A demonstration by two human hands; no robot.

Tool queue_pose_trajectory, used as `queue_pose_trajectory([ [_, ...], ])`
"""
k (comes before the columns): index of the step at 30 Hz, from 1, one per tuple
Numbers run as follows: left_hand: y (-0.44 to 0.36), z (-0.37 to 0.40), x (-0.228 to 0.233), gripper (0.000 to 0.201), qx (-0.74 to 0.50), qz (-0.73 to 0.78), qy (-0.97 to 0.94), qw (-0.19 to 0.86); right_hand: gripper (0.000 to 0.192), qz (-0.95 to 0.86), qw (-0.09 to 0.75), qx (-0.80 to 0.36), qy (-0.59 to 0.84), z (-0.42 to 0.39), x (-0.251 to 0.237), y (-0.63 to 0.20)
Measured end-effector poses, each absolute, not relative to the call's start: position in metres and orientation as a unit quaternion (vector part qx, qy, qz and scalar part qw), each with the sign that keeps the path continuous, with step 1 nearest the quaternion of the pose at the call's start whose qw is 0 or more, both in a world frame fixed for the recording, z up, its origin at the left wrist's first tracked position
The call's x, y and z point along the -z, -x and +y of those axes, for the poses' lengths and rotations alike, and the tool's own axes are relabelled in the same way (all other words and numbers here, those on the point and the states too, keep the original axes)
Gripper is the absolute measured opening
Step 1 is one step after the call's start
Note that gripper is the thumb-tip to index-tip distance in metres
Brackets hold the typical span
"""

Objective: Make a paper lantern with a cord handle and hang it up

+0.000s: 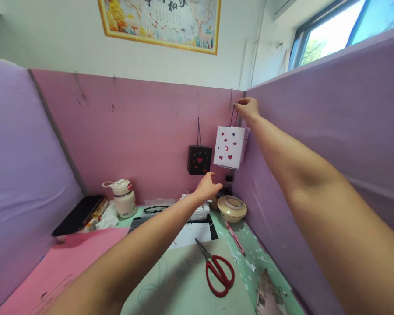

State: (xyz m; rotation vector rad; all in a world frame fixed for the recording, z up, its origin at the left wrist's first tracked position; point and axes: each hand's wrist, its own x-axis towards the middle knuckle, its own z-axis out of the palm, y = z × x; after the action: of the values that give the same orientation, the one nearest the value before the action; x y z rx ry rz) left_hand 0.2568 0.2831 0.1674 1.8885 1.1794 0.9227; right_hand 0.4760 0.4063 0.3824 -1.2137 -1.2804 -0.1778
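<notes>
White box (230,147): a paper cube with red hearts, stars and a moon cut into it, hanging in the far right corner of the booth, tilted a little, close against the purple wall (331,144).
String (233,116): dark, running from the top of the box up to the right hand.
Right hand (248,109): raised high by the top of the pink wall (134,131), fingers pinched shut on the string, near a wire hook there.
Left hand (207,187): below the boxes, loosely open with fingers curled, holding nothing; it hovers under the gap between the two boxes without touching either.
Black box (199,159): same shape, red hearts, hanging on its own string just left of the white one, against the pink wall.
Desk (249,262): green mat strewn with paper scraps.
Scissors (218,270): red handles, lying shut in the middle of the desk.
Bowl (231,208): lidded, cream, at the back right below the white box.
Flask (123,197): white, at the back left.
Glasses (155,209): between flask and left hand.
Pink sheet (68,258): flat on the near left.
</notes>
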Motion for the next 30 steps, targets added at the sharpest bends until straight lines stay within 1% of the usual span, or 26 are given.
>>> queue_pose_trajectory([
  [5,-0.245,0.28,-0.17,0.061,-0.35,0.469,-0.723,0.367,0.028,-0.542,0.633,0.098,0.544,0.411,-0.385,-0.475],
  [10,-0.226,0.264,-0.167,0.045,-0.349,0.465,-0.717,0.384,0.024,-0.521,0.632,0.106,0.564,0.417,-0.384,-0.471],
  [13,-0.206,0.239,-0.153,0.035,-0.343,0.455,-0.718,0.4,0.026,-0.52,0.625,0.108,0.573,0.42,-0.381,-0.471],
  [16,-0.181,0.206,-0.13,0.031,-0.338,0.442,-0.707,0.436,0.029,-0.521,0.617,0.109,0.58,0.423,-0.379,-0.473],
  [18,-0.163,0.185,-0.114,0.032,-0.34,0.433,-0.684,0.479,0.029,-0.523,0.616,0.115,0.577,0.424,-0.379,-0.474],
  [21,-0.135,0.164,-0.096,0.036,-0.328,0.456,-0.657,0.503,0.031,-0.527,0.616,0.128,0.571,0.425,-0.382,-0.475],
  [28,-0.079,0.15,-0.077,0.044,-0.324,0.501,-0.64,0.484,0.047,-0.512,0.61,0.143,0.587,0.426,-0.394,-0.47],
  [30,-0.068,0.149,-0.071,0.043,-0.321,0.508,-0.638,0.483,0.048,-0.506,0.608,0.145,0.595,0.428,-0.399,-0.466],
])
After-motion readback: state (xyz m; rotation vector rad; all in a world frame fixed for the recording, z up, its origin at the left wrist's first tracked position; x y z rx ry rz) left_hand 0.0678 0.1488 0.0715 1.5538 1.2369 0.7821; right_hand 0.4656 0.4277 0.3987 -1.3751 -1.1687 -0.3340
